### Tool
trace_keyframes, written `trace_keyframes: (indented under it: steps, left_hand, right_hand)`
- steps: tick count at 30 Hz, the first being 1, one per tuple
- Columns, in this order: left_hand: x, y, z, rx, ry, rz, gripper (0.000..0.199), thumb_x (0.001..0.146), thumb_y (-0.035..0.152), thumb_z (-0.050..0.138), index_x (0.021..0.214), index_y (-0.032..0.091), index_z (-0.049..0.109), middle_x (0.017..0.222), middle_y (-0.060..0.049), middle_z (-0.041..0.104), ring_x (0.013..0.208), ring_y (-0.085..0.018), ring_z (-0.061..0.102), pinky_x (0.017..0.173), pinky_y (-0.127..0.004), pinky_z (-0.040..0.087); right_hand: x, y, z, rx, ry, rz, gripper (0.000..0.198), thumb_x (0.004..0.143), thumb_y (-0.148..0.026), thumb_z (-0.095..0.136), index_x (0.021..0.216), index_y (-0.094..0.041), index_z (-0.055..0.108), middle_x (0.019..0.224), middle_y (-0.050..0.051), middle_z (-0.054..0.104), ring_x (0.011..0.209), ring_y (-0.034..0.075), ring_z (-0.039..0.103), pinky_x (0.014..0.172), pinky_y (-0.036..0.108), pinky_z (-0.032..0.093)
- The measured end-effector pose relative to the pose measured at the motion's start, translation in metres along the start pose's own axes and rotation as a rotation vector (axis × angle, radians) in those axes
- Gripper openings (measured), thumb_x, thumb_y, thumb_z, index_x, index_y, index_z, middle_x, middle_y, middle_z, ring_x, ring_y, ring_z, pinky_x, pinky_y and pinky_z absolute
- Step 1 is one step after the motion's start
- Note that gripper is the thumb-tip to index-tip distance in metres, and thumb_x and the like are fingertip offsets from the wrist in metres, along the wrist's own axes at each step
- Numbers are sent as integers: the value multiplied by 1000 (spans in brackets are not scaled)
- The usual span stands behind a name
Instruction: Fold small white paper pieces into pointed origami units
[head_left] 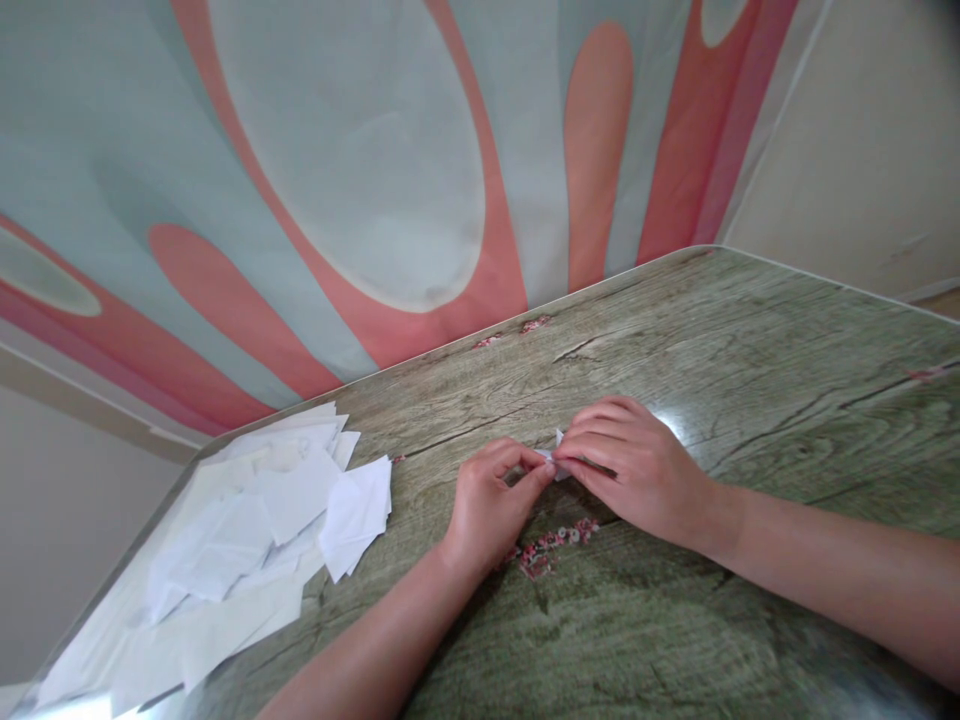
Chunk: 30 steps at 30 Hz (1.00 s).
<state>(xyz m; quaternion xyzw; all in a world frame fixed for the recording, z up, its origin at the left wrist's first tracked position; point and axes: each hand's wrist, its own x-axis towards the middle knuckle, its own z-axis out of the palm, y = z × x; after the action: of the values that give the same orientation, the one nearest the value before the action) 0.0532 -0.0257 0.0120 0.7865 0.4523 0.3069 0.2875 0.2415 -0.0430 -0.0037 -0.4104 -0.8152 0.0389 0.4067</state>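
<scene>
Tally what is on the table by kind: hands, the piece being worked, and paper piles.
Hands: 2, left hand and right hand
Small folded paper piece pinched between them: 1
Pile of white paper sheets, sheets too overlapped to count: 1
Total: 4

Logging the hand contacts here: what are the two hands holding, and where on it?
A small white paper piece, pinched between both hands: left hand at its left end, right hand over its right side.
</scene>
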Motion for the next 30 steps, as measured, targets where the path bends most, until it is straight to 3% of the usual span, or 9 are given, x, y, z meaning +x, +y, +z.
trace_keyframes:
  steps: [12,17,23,30]
  left_hand:
    - [-1,1,2,-50,2,-65,7,80,21,66,74,18,69,75,0,71,70,-14,65,69,-23,48]
    - [-2,1,4,-179,16,-100,10,79,17,65,89,18,67,74,1,71,65,-12,66,66,-22,51]
    - [-3,-1,1,30,-3,22,7,81,17,64,79,19,70,75,1,72,71,-13,66,68,-23,48]
    - [-2,3,1,33,-2,-52,9,84,21,62,77,17,67,68,1,70,64,-11,64,64,-21,47]
  right_hand:
    - [0,-1,0,-15,-30,-8,16,90,-20,55,80,-18,67,83,2,72,88,19,60,84,37,41]
    - [0,-1,0,-32,-57,-12,18,91,-20,54,79,-18,67,83,3,71,87,18,61,84,37,40]
    - [0,0,1,-37,-70,-25,17,91,-19,55,79,-18,68,84,3,71,89,19,60,84,37,40]
    - [1,0,-1,-71,-50,-41,14,89,-20,59,80,-19,69,93,3,70,101,21,56,89,40,38]
